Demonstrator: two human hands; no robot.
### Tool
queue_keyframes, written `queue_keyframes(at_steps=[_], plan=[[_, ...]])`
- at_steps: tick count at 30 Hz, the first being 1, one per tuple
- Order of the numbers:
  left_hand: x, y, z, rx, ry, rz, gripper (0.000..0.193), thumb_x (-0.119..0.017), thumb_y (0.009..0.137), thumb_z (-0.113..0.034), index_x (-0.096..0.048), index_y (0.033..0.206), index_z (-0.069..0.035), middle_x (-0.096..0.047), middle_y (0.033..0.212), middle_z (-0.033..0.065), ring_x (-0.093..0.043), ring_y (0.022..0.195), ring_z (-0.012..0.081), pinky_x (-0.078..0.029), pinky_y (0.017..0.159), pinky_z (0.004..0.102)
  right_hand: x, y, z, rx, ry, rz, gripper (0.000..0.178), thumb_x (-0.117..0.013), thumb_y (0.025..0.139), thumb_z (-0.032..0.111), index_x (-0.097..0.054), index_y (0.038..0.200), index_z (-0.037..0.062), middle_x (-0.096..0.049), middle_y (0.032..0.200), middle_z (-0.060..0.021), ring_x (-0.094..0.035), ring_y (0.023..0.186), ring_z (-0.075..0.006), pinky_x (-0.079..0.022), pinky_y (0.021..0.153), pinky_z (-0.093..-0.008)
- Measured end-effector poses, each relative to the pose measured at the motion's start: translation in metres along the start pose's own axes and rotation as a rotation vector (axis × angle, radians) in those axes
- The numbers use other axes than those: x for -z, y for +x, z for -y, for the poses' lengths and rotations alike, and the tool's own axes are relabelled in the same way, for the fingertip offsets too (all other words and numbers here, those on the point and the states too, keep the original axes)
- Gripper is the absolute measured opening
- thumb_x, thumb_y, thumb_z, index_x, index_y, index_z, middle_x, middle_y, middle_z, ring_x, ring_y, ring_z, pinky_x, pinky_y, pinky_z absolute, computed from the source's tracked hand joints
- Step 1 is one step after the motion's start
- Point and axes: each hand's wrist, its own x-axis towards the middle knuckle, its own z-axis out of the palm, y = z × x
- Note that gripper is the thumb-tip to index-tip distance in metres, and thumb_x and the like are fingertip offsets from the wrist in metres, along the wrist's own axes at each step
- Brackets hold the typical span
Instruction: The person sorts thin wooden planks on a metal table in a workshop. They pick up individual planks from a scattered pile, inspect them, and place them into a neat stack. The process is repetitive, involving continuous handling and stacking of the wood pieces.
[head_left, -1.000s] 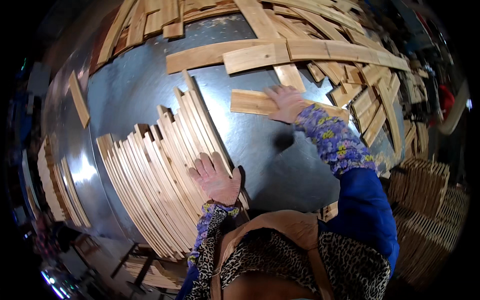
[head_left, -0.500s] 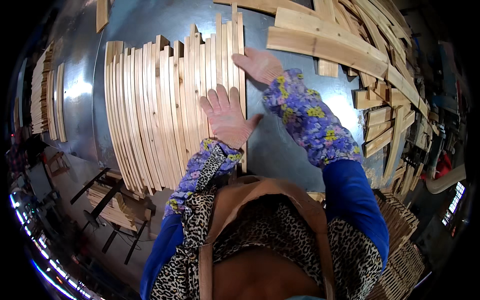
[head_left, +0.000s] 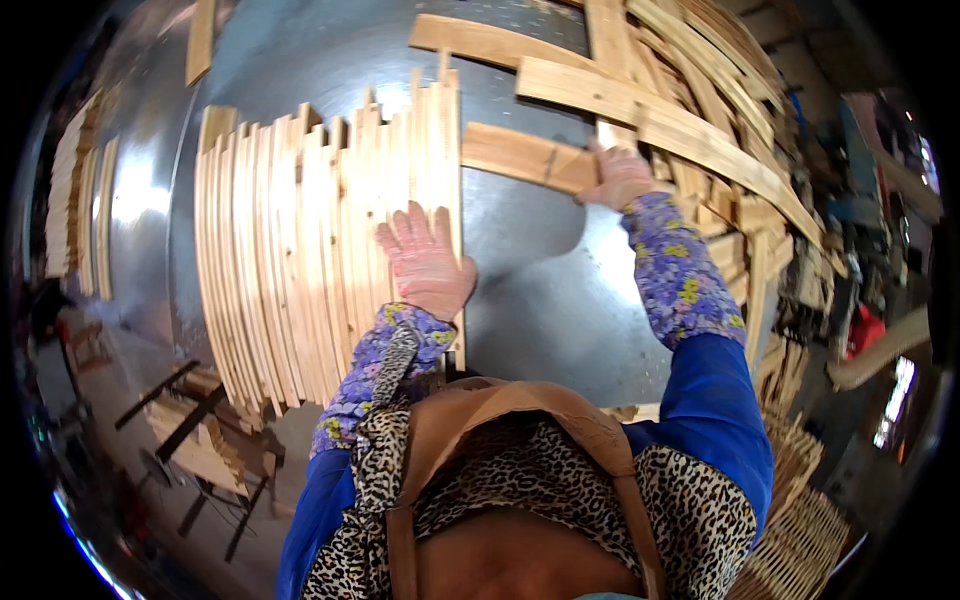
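My left hand (head_left: 432, 264), in a pale pinkish work glove, lies flat with fingers spread on the right side of a row of light wooden slats (head_left: 290, 250). The slats stand packed side by side on the metal tabletop (head_left: 530, 330), their far ends uneven. My right hand (head_left: 622, 177), gloved alike, is at the right end of a short wooden board (head_left: 525, 155), thumb at its near edge and fingers toward its far edge. That board's left end reaches the slat row.
A jumbled pile of boards (head_left: 690, 125) fills the table's right side, one long plank slanting across it. A smaller stack of slats (head_left: 72, 195) stands at far left, with a loose strip (head_left: 201, 40) beyond. Cut wood sits on a dark-legged stand (head_left: 200, 440) below left.
My right hand has moved right from the slat row's edge to a board by the pile. That board now lies apart, nearer the row. My left hand stays on the slats.
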Motion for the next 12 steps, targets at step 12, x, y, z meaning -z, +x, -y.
queue_keyframes(at_steps=[12], plan=[[-0.018, -0.004, 0.005, -0.059, -0.021, -0.086, 0.104, -0.065, 0.091, -0.076, -0.048, 0.165, -0.005, -0.034, 0.172, 0.0348, -0.025, 0.161, 0.0548, -0.003, 0.132, 0.0726, -0.039, -0.047, 0.173, 0.03, 0.8, 0.245, 0.099, -0.042, 0.1, 0.087, -0.046, 0.17, 0.0164, -0.058, 0.161, -0.0249, -0.051, 0.156, -0.0344, -0.033, 0.133, -0.0397]])
